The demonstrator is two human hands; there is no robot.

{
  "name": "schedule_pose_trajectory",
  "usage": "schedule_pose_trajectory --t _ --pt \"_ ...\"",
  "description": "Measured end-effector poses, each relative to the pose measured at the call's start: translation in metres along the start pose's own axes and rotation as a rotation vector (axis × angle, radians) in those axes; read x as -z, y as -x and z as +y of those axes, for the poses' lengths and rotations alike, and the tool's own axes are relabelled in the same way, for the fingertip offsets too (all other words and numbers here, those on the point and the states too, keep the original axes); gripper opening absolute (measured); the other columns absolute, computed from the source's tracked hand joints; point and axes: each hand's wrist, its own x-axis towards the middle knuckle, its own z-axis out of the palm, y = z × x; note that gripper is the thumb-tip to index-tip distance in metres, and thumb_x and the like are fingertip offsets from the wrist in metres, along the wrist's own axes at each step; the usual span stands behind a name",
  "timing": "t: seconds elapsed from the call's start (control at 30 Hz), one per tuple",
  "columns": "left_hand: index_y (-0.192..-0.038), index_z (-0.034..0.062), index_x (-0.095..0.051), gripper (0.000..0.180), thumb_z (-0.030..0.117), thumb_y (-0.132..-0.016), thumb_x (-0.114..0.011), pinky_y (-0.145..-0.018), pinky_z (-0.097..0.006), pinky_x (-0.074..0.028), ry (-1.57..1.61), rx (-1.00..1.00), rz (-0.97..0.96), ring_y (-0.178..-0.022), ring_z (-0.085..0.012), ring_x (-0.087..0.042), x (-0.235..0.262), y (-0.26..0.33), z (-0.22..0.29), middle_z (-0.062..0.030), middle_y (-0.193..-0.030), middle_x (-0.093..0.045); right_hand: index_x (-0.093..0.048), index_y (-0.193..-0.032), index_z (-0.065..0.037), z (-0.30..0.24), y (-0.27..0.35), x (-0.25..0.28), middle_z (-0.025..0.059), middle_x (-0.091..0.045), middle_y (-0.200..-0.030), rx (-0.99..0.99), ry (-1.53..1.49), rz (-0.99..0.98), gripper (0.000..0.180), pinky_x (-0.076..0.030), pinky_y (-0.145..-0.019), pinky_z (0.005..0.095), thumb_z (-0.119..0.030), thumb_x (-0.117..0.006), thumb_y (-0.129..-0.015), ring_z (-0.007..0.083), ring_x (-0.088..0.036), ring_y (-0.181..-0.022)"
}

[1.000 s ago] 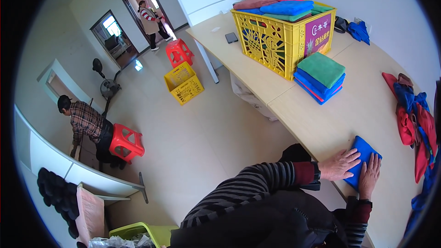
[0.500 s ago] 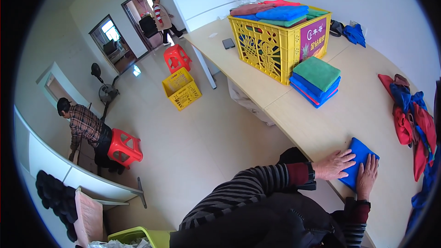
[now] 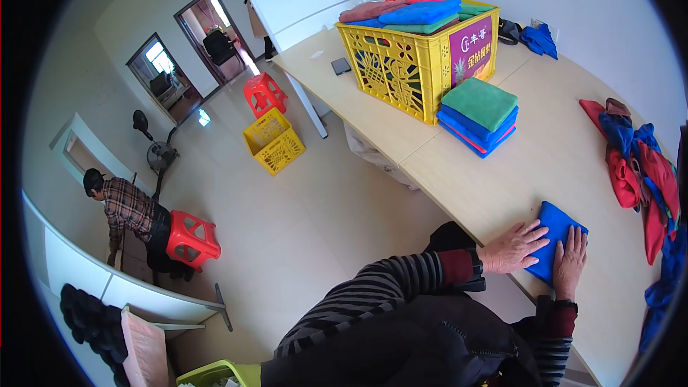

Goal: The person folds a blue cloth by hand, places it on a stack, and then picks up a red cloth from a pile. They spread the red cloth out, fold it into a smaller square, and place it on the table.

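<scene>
While the left hand (image 3: 514, 247) and the right hand (image 3: 570, 264) lie flat, fingers extended, on a blue cloth (image 3: 552, 229), the pale surface (image 3: 494, 186) beneath also bears a folded stack (image 3: 480, 107) just beside a full yellow crate (image 3: 428, 75). Leftward, glossy floor (image 3: 344, 208) reaches a red stool (image 3: 176, 240) beside a person in plaid (image 3: 130, 204). The cloth sits near the surface's near edge; a bare stretch separates it from the stack, another from tangled cloths (image 3: 625, 179) at right.
</scene>
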Motion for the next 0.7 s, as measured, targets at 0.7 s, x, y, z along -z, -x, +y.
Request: schedule_pose_trajectory --t 0.7 --pt "-0.147 0.0074 -0.047 0.054 0.035 -0.101 -0.056 -0.117 -0.053 -0.030 0.027 -0.034 -0.046 -0.139 -0.0389 -0.041 0.008 -0.009 -0.002 -0.0137 -0.158 -0.038 -0.042 -0.154 -0.013 -0.015 0.004 0.018 0.0127 -0.038 -0.160 -0.077 0.022 0.030 0.057 -0.023 -0.123 0.0484 -0.043 -0.045 -0.105 0.0336 -0.029 -0.151"
